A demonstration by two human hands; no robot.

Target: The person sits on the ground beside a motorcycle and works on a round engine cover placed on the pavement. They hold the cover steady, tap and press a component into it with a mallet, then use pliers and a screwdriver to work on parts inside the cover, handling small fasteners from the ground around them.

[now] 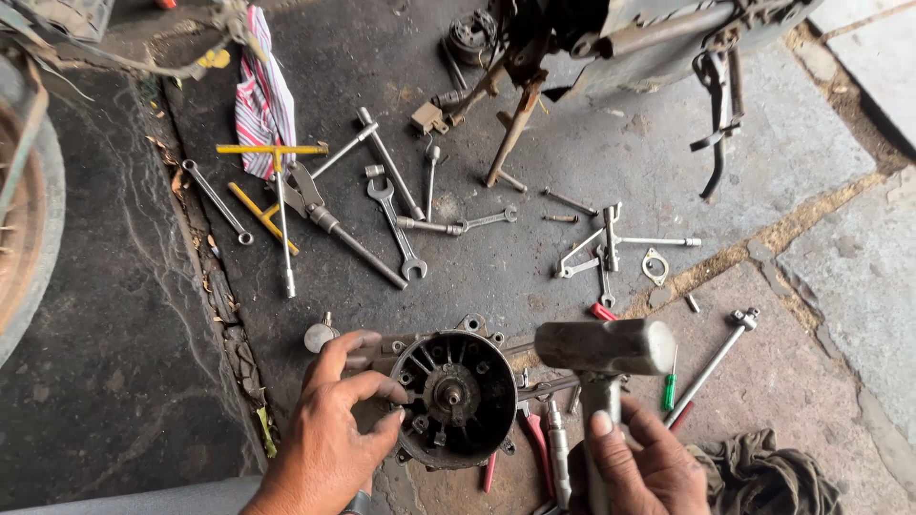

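Gripping one hammer (603, 347), one engine casing (456, 397), two hands

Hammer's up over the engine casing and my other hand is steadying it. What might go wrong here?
1. The left hand grips the rim of the round engine casing, fingers close to the central shaft; a glancing blow from the hammer in the right hand might hit them.
2. The casing lies on the bare stone floor unclamped, so it may shift when hit.
3. Pliers beside it might get knocked.
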